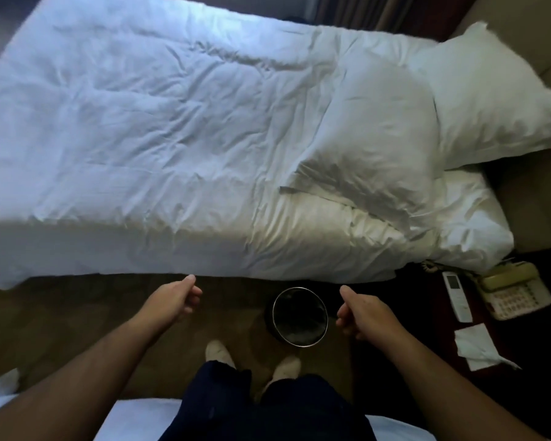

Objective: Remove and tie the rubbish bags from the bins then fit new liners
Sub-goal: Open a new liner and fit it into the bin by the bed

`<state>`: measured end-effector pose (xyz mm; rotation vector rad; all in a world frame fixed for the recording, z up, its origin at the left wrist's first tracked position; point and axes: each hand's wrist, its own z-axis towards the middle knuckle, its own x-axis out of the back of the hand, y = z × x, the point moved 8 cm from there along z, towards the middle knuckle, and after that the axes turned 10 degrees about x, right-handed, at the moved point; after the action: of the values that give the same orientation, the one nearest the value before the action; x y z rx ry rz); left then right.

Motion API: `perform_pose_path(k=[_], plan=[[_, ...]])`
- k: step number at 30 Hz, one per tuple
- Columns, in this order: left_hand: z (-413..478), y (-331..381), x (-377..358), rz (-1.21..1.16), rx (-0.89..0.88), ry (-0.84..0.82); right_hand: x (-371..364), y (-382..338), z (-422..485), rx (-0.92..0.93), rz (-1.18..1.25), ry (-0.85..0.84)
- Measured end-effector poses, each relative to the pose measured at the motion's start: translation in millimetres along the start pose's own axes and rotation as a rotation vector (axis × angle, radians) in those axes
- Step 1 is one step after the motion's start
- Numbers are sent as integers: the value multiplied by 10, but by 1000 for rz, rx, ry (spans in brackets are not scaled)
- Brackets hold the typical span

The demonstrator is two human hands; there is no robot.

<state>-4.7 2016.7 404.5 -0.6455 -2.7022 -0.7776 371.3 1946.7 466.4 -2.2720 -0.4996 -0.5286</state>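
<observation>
Right hand (361,311) curls beside the dark bin (299,316), its grip unclear.
</observation>
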Motion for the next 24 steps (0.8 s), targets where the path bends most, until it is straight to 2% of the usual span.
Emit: perform_pose_path(k=[7, 10, 18, 24], plan=[[-351, -270, 450, -148, 32, 107, -319, -382, 304, 70, 31, -119], [-565, -586, 748, -214, 55, 198, -627, -611, 482, 170, -4, -181], [-782, -1422, 1583, -508, 141, 355, -1338, -1617, 625, 462, -329, -234], [-523, -1943, 2314, -713, 181, 340, -2048, -2559, 562, 513, -392, -231]])
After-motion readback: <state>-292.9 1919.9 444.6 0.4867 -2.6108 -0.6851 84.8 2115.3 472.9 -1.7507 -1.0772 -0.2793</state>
